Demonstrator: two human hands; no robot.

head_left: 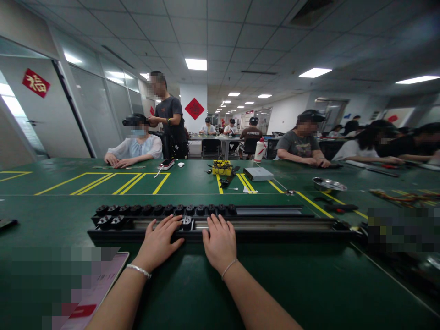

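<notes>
Two long black rails lie side by side across the green table. My left hand rests flat over the nearer rail, fingers stretched out. A little to the right, my right hand lies on the same rail, its fingers also straight and apart. Between the hands sits a round black module with a pale top, in the rail's channel. Two more round black modules sit at the left end of that rail. The farther rail carries a row of several such modules, up to just beyond my right fingertips.
A phone lies at the lower left. Beyond the rails are a yellow block wrapped in black cable, a grey box and a metal bowl. Cables lie at the right. Several people sit or stand around the table.
</notes>
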